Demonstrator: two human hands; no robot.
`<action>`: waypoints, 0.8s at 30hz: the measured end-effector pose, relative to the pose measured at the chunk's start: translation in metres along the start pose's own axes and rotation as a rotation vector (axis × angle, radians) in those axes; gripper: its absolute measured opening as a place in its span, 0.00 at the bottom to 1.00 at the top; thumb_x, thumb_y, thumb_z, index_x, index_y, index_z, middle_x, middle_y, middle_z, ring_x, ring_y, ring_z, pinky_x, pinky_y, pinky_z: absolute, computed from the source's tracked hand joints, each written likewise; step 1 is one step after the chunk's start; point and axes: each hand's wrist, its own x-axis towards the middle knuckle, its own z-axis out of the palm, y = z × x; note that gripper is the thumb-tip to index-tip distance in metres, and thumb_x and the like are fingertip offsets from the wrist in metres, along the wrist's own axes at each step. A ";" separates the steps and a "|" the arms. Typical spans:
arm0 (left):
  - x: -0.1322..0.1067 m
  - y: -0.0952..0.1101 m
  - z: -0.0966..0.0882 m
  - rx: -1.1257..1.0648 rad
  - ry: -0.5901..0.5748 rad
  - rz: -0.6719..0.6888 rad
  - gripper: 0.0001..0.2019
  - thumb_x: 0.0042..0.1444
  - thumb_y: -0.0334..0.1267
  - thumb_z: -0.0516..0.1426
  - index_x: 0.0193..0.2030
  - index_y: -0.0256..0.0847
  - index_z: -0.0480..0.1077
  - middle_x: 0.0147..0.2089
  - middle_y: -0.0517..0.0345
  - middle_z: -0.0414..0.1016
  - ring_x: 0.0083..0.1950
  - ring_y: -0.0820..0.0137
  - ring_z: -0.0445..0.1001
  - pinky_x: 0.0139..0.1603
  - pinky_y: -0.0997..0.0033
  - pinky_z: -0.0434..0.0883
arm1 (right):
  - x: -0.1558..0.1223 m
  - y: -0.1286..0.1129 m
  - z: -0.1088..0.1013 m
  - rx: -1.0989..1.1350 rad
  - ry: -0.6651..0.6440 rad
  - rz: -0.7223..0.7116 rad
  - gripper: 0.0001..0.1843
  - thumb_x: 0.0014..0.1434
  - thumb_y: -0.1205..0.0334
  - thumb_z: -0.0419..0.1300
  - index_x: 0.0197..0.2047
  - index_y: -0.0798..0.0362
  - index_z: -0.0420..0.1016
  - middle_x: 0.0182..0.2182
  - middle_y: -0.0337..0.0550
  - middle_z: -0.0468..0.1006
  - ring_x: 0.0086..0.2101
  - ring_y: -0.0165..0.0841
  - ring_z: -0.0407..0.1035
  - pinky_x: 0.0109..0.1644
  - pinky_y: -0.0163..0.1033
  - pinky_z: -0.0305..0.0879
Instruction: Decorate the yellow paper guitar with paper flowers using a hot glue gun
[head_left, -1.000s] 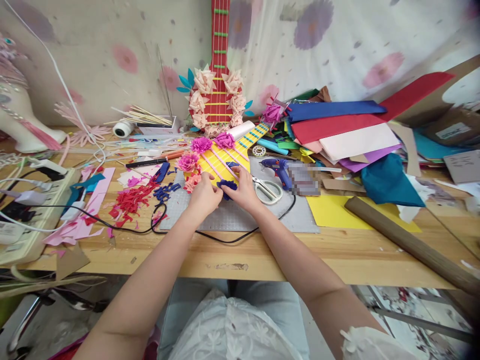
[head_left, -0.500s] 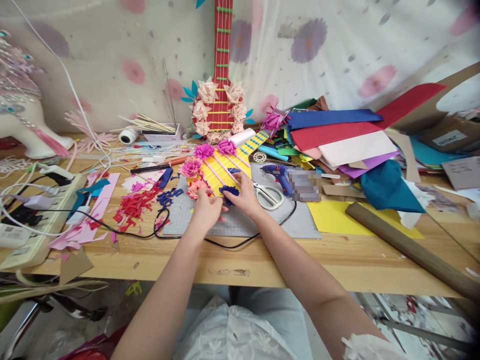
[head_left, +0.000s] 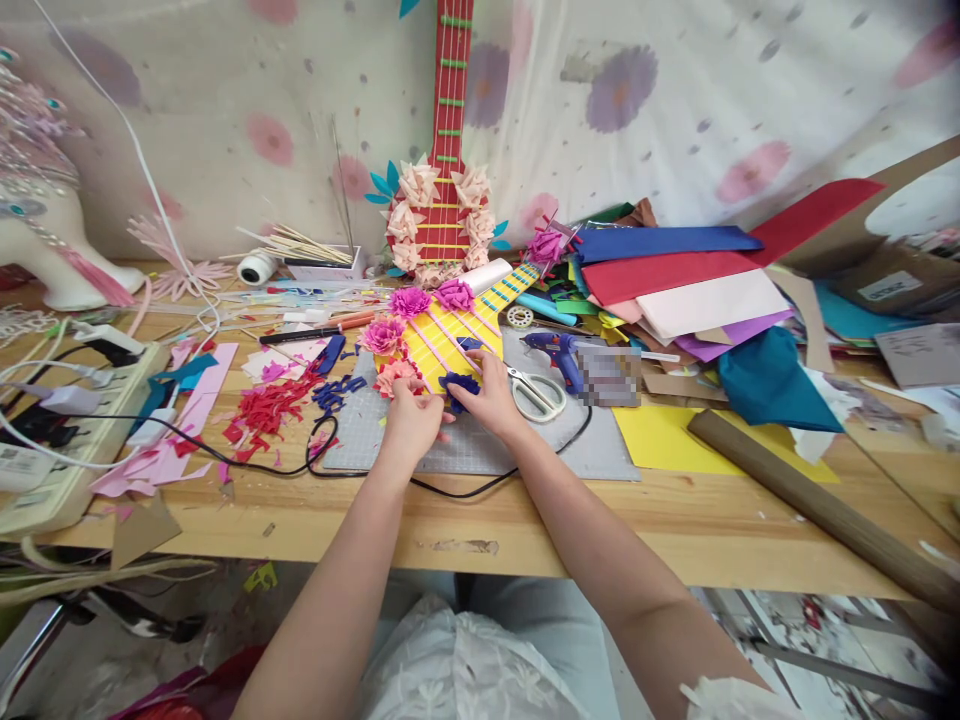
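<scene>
A small yellow guitar (head_left: 436,345), trimmed with pink strips, lies on the grey cutting mat (head_left: 570,440). Magenta paper flowers (head_left: 410,302) and a coral paper flower (head_left: 396,377) line its left side. At its lower edge, my right hand (head_left: 493,398) has its fingers closed on a dark blue paper flower (head_left: 459,390). My left hand (head_left: 414,420) is beside it, in front of the coral flower, thumb and fingers drawn together near the blue flower. What lies between the left fingertips is hidden.
Scissors (head_left: 540,395) and a blue glue gun (head_left: 559,355) lie right of the guitar, with a black cord (head_left: 480,490) looping across the front. Red paper scraps (head_left: 274,408) and a power strip (head_left: 124,420) are leftward. Behind stands a red guitar (head_left: 442,215); a brown roll (head_left: 795,490) lies right.
The view has shifted very slightly. Both hands stay at the guitar's lower edge, and the blue paper flower remains in nearly the same place.
</scene>
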 end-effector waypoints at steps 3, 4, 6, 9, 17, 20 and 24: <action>-0.002 0.000 -0.001 -0.016 0.012 -0.004 0.14 0.52 0.28 0.53 0.41 0.42 0.50 0.37 0.54 0.74 0.25 0.72 0.75 0.14 0.77 0.69 | 0.000 0.001 0.000 0.007 -0.010 0.004 0.26 0.47 0.58 0.63 0.49 0.52 0.64 0.48 0.50 0.69 0.51 0.43 0.61 0.58 0.52 0.56; -0.002 0.001 0.000 -0.023 0.009 -0.005 0.14 0.53 0.28 0.53 0.41 0.42 0.51 0.37 0.54 0.74 0.25 0.71 0.76 0.14 0.77 0.69 | 0.000 0.001 0.000 0.010 -0.010 0.004 0.25 0.47 0.58 0.63 0.49 0.52 0.64 0.48 0.50 0.70 0.51 0.43 0.61 0.57 0.52 0.57; -0.003 0.002 0.001 -0.045 -0.003 -0.016 0.14 0.53 0.27 0.53 0.41 0.42 0.51 0.37 0.54 0.75 0.25 0.71 0.76 0.14 0.77 0.69 | 0.000 0.002 0.000 0.010 -0.009 0.001 0.25 0.47 0.58 0.63 0.49 0.52 0.64 0.48 0.51 0.70 0.51 0.43 0.62 0.57 0.52 0.57; -0.005 0.006 0.003 -0.121 -0.008 -0.052 0.14 0.53 0.27 0.53 0.41 0.42 0.51 0.37 0.54 0.75 0.24 0.73 0.76 0.15 0.79 0.68 | 0.000 0.003 0.000 0.009 -0.008 -0.005 0.25 0.47 0.58 0.63 0.49 0.51 0.63 0.48 0.50 0.70 0.51 0.43 0.62 0.57 0.52 0.57; -0.022 0.013 0.001 -0.472 -0.056 -0.192 0.15 0.51 0.26 0.54 0.42 0.40 0.53 0.38 0.56 0.75 0.27 0.73 0.77 0.19 0.81 0.70 | 0.000 0.004 0.000 0.002 -0.019 -0.004 0.25 0.48 0.56 0.62 0.49 0.51 0.64 0.48 0.50 0.69 0.51 0.42 0.62 0.57 0.52 0.56; -0.028 0.009 -0.002 -0.495 -0.086 -0.191 0.17 0.50 0.27 0.55 0.44 0.41 0.53 0.40 0.56 0.74 0.28 0.73 0.78 0.21 0.79 0.72 | 0.000 0.003 -0.001 0.005 -0.029 -0.003 0.25 0.48 0.56 0.62 0.49 0.51 0.64 0.48 0.50 0.69 0.51 0.42 0.62 0.58 0.53 0.56; -0.030 0.003 -0.002 -0.410 -0.083 -0.132 0.20 0.47 0.26 0.55 0.46 0.41 0.53 0.50 0.50 0.72 0.29 0.74 0.78 0.24 0.77 0.74 | 0.000 0.002 -0.002 0.019 -0.022 0.007 0.25 0.47 0.55 0.63 0.48 0.50 0.64 0.48 0.50 0.70 0.51 0.43 0.62 0.58 0.53 0.56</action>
